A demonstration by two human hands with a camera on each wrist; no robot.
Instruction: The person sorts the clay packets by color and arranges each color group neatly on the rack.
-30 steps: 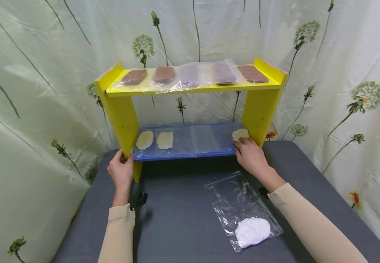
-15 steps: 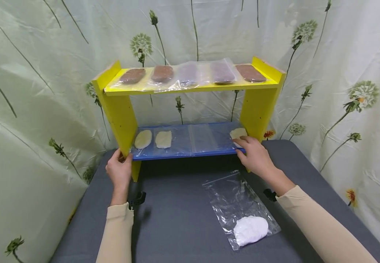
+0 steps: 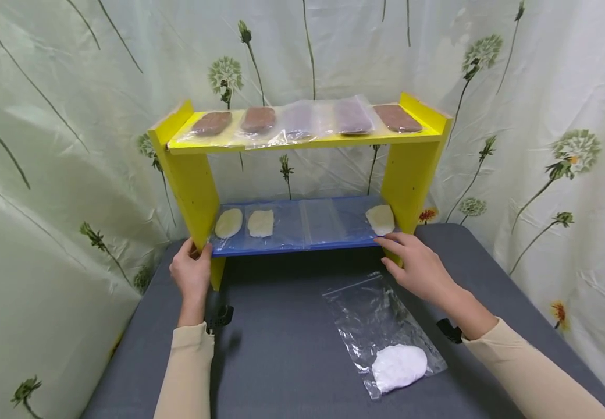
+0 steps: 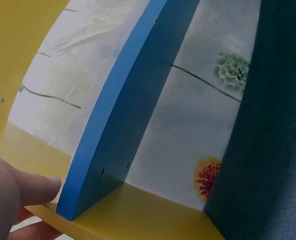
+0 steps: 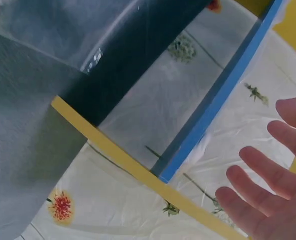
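My left hand (image 3: 191,272) grips the front edge of the yellow side panel (image 3: 189,192) on the shelf unit's left. In the left wrist view its thumb lies on the panel beside the end of the blue shelf (image 4: 95,135), fingers behind the edge. The right hand (image 3: 420,267) is in front of the blue shelf's right end, fingers spread and holding nothing. Just behind its fingertips lies a pale, flat dough-like piece (image 3: 381,219). Two similar pieces, one oval (image 3: 228,223) and one squarish (image 3: 260,223), lie at the shelf's left, with clear bags across the shelf.
Several reddish-brown patties, some in clear bags, lie on the yellow top shelf (image 3: 229,141). On the dark grey table (image 3: 276,343) lies a clear zip bag (image 3: 365,311) with a flat white piece (image 3: 399,368) inside. A flowered curtain (image 3: 517,116) hangs behind.
My right hand has let go of the pale piece at the shelf's right end and drawn back toward me, its fingers opening. The left hand has stayed on the side panel.
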